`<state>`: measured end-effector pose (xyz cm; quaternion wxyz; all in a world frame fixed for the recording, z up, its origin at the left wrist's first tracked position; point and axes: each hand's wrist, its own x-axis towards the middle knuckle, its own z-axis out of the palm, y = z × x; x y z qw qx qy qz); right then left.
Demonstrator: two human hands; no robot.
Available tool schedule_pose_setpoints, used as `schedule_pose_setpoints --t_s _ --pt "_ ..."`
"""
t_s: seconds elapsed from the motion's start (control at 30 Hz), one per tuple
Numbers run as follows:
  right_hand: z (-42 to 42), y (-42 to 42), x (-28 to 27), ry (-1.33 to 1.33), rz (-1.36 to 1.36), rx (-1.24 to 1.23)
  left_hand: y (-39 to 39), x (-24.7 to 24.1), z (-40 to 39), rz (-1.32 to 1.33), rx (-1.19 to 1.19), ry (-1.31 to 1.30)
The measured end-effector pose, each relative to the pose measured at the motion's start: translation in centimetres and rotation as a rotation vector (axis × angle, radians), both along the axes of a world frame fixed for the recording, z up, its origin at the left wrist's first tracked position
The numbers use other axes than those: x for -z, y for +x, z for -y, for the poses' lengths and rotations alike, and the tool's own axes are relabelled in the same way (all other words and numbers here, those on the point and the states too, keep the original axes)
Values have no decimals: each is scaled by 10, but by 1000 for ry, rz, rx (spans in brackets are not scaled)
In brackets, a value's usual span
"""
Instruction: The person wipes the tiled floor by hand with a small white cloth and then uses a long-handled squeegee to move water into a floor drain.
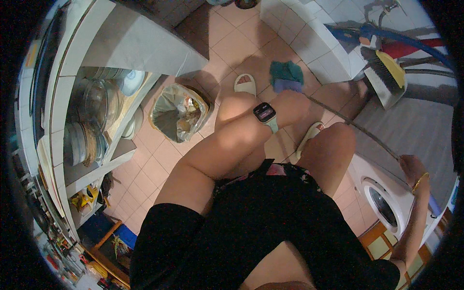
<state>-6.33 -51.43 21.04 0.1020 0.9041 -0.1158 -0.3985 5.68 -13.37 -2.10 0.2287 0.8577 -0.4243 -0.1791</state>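
My left hand (pixel 294 106), below a wristwatch (pixel 264 112) with a pale green strap, reaches down in front of my knees. It closes at the lower end of a mop's pole (pixel 353 125), beside the mop head; its fingers are hidden. The green and purple mop head (pixel 287 77) rests on the tiled floor. Farther up, my right hand (pixel 412 168), with a gold bracelet (pixel 420 182) at its wrist, grips the same pole. A purple grip end (pixel 433 206) shows past my right wrist.
A lined waste bin (pixel 179 113) stands left of my feet, beside shelves of glass bowls (pixel 102 103) and stacked dishes (pixel 80 143). A white front-loading washing machine (pixel 382 206) is at right. A brush and dustpan (pixel 388 78) lean behind it, near a tiled ledge (pixel 319 54).
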Motion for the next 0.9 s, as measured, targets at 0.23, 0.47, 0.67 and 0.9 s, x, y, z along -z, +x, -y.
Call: schedule_pose_setpoints --t_s 0.23,0.47,0.67,0.9 --pt "-18 17 116 272 287 69 -2 50 0 42 16 -167" --pt "-122 201 264 83 294 -548 21 -5 2 199 -237 -48" --pt "-130 204 179 336 500 -232 38 -7 -13 209 -686 -512" --pt "-40 39 96 411 744 -50 58 -1 -48 -91 -894 -891"
